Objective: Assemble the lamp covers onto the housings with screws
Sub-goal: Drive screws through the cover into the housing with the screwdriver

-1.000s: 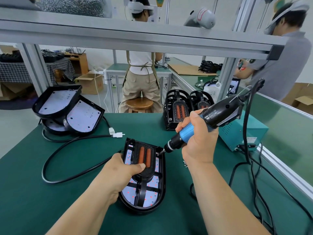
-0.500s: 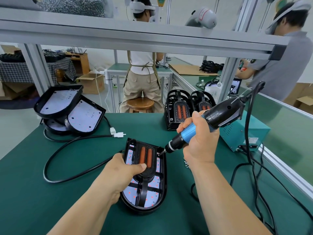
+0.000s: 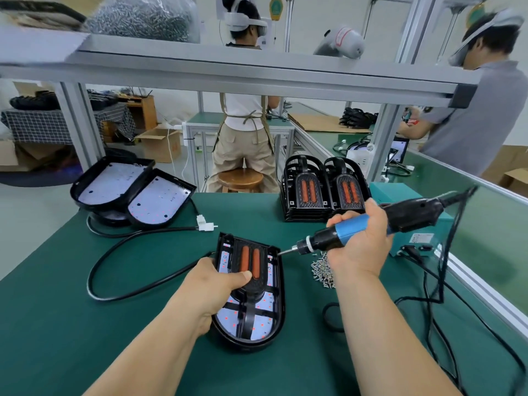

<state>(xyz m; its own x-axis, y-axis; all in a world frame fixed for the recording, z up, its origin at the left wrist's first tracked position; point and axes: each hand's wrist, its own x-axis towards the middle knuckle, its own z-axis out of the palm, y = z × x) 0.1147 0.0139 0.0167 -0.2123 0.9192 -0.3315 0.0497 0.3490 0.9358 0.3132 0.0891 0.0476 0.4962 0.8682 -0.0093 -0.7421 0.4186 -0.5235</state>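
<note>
i'm driving a screw at the cover's (image 3: 251,270) upper right corner, right hand (image 3: 360,241) wrapping the screwdriver (image 3: 351,232), left hand (image 3: 220,284) gripping the housing (image 3: 278,315); next needs another screw (image 3: 323,270).

A black housing (image 3: 281,310) lies flat on the green tabletop (image 3: 85,324), with its white LED board facing up. A black lamp cover (image 3: 251,262) with 2 orange strips sits inside it. The tip of the blue-black screwdriver (image 3: 357,232) is at the cover's far right corner. Loose screws (image 3: 323,268) lie in a pile just right of the housing.
</note>
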